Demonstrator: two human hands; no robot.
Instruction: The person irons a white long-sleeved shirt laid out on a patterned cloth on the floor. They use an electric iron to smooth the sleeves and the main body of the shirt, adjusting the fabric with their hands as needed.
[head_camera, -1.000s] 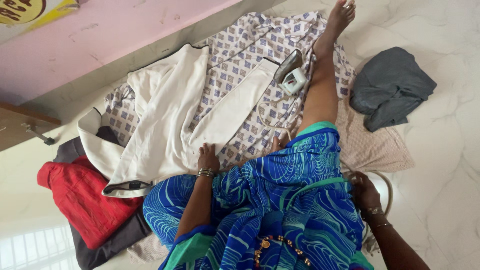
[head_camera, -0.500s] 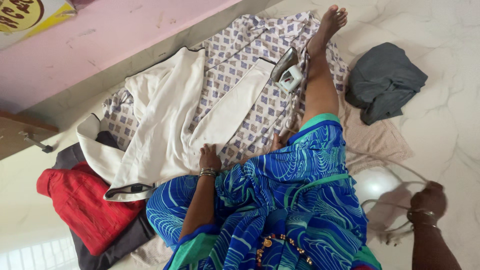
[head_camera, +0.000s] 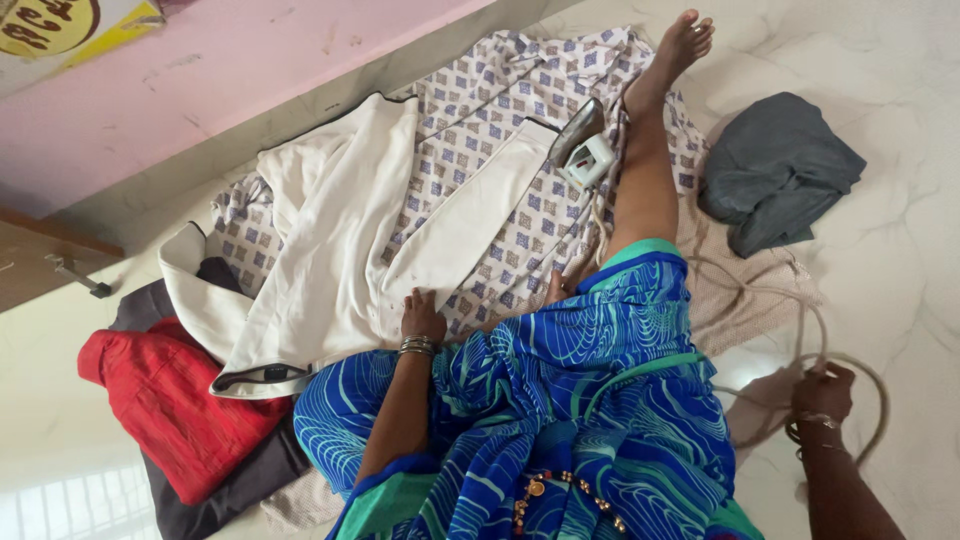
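I sit on the floor in a blue patterned sari with one bare leg stretched out. My left hand (head_camera: 420, 312) rests flat on a cream garment (head_camera: 340, 230) spread over a checked sheet (head_camera: 500, 120). My right hand (head_camera: 824, 392) is out at the right, closed on a looped beige cord (head_camera: 806, 318) that runs across the floor toward an electric iron (head_camera: 583, 150). The iron stands on the sheet beside my shin.
A red garment (head_camera: 170, 400) lies on a dark one at the left. A grey cloth (head_camera: 775, 170) sits crumpled on the marble floor at the right, next to a beige textured cloth (head_camera: 735, 285). A pink wall (head_camera: 200, 90) runs along the top.
My right hand moved out from my hip to the right, took the cord and now lifts it into a loop. My left hand stayed on the cream garment.
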